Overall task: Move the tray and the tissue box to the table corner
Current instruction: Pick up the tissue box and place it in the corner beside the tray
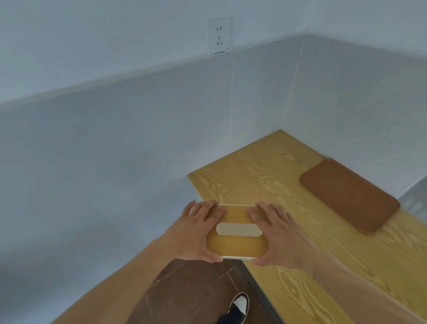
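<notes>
The tissue box (pixel 237 245) has a wood-coloured top with a pale oval slot and white sides. Both hands hold it over the near left edge of the yellow wooden table (pixel 263 173). My left hand (pixel 195 231) grips its left end, and my right hand (pixel 277 234) grips its right end. The tray (pixel 349 194) is a flat brown rounded rectangle. It lies on the table to the right, near the table's far edge and apart from the box.
Grey tiled walls meet behind the table's far corner, with a white power socket (pixel 218 36) higher up. Dark brown floor (pixel 191 294) lies beside the table, where a black and white shoe (pixel 236 310) shows below the hands.
</notes>
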Tool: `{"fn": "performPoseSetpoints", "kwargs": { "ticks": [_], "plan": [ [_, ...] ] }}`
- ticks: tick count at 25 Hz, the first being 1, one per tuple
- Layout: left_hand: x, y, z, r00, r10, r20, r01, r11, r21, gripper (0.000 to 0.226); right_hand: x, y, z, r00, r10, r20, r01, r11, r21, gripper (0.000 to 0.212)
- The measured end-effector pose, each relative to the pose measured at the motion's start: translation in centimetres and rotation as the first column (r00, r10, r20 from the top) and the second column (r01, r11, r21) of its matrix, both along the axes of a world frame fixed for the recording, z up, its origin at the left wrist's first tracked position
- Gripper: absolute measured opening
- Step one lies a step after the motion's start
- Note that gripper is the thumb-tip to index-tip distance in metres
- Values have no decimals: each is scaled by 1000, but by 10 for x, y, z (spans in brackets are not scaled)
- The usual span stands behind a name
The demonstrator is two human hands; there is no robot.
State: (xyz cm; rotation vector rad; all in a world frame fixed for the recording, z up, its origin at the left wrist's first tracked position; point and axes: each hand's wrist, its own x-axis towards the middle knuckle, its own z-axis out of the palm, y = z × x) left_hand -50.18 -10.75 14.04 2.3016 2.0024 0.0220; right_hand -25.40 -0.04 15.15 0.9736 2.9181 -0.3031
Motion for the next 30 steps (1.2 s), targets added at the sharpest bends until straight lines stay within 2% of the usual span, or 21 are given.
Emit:
{"fn": "performPoseSetpoints", "kwargs": {
  "ticks": [4, 12, 22, 28, 30],
  "plan": [
    [-16, 63, -2, 999, -33, -30, 32, 999, -31, 115, -14, 52, -16, 999, -40, -32, 40, 999, -12, 119],
    [-8, 212, -18, 966, -247, -76, 233, 960, -154, 117, 6, 141, -45, 963, -264, -44, 261, 962, -78, 117],
    [4, 306, -38, 855, -509, -102, 482, 851, -210, 120, 17, 167, -65, 872, -489, -11, 484, 867, -115, 125],
    [-8, 358, -61, 788, -608, -98, 567, 779, -267, 122, -2, 185, -84, 803, -594, 39, 593, 794, -134, 126],
    [-17, 381, -70, 771, -630, -92, 573, 750, -331, 123, -16, 197, -89, 783, -618, 68, 621, 770, -148, 126]
  ]
}}
